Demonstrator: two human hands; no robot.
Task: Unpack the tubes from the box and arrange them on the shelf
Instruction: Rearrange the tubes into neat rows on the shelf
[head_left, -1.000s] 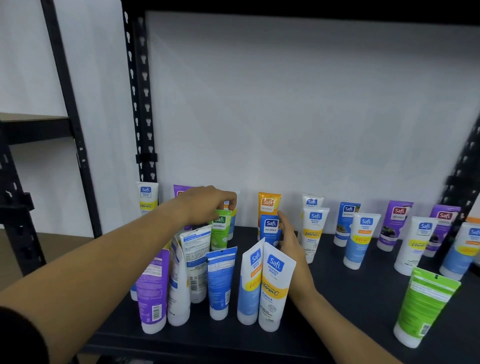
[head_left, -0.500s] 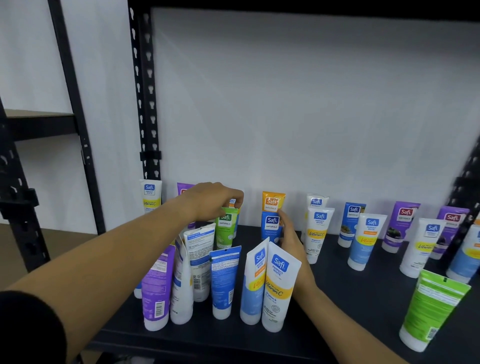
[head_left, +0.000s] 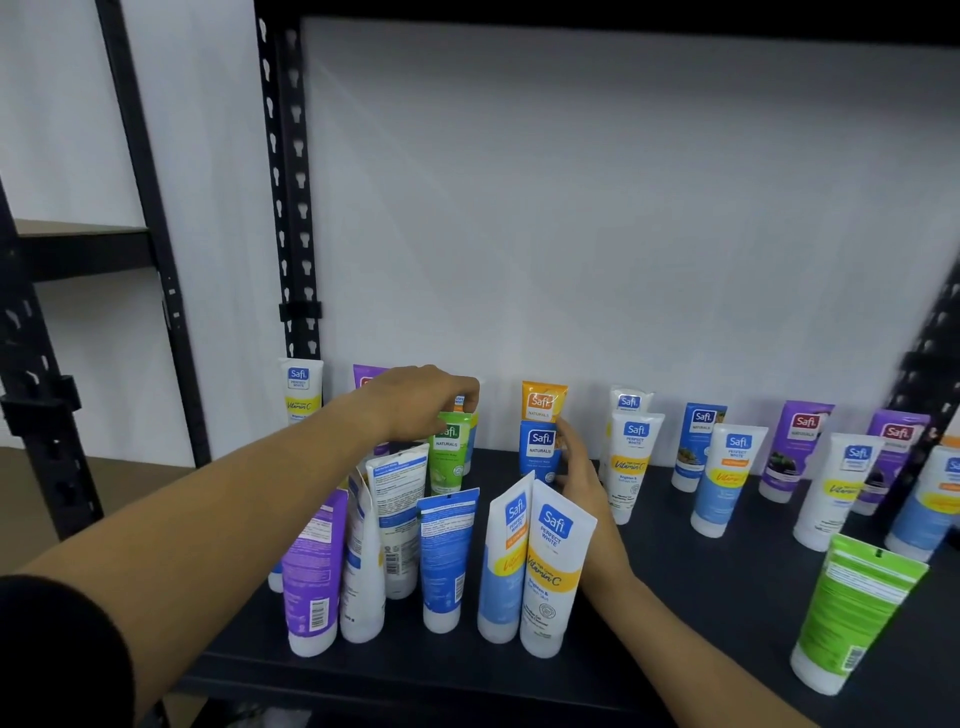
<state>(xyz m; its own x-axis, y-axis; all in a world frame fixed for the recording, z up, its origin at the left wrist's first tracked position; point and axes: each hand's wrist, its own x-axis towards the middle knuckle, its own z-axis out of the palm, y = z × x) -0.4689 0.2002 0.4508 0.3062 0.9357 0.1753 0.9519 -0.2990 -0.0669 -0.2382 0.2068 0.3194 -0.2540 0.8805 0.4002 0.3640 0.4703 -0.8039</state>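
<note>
The left hand (head_left: 415, 402) reaches over the front cluster and pinches the top of the green tube (head_left: 448, 452), which stands upright on the dark shelf (head_left: 691, 592) just under its fingertips. The right hand (head_left: 582, 478) — fingers straight, together — touches the blue tube (head_left: 537, 449) standing to its left, below the orange tube (head_left: 543, 401).

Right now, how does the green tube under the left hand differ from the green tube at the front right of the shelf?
The green Naturals tube under the left hand shows its logo front, stands upright deep in the shelf, and the left hand pinches its top. The green tube at the front right shows its barcode back, leans, and is untouched. Both stand cap-down on the dark shelf.
</note>
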